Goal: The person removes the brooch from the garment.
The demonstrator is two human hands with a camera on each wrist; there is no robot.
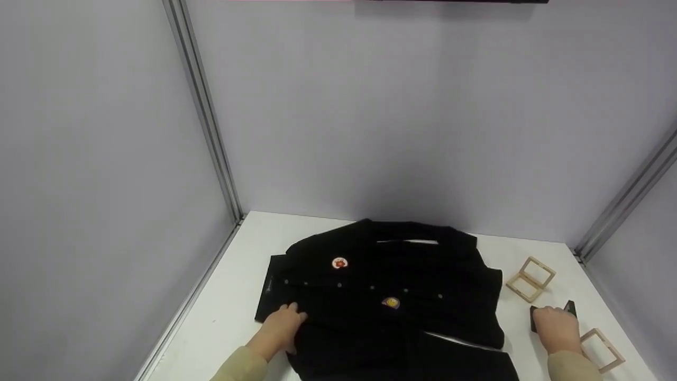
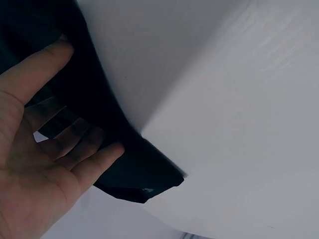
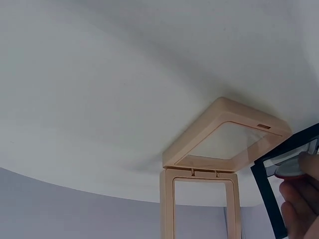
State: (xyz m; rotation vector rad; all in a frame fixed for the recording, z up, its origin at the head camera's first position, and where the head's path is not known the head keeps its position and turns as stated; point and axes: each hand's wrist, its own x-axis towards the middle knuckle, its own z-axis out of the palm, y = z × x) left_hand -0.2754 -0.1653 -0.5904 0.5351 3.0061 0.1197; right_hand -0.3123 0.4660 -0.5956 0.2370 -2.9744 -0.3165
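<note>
A black buttoned garment [image 1: 449,275] lies spread on the white table, bearing a white badge with a red design [image 1: 339,263] and a purple-and-yellow badge [image 1: 391,302]. My left hand [image 1: 284,325] rests at the garment's left edge; its fingers are fairly straight against the dark cloth [image 2: 89,84]. Over at the right, my right hand [image 1: 557,329] is at a small black frame [image 1: 570,307]. In the right wrist view, the fingers pinch a silvery disc with a red edge [image 3: 286,169] at the black frame [image 3: 271,199]. Much of that disc is hidden.
Two hinged wooden-coloured frames stand open near my right hand, one behind it [image 1: 530,279] and one to its right [image 1: 602,350]. Grey walls [image 1: 338,106] enclose the white table [image 1: 206,328] at the back and sides.
</note>
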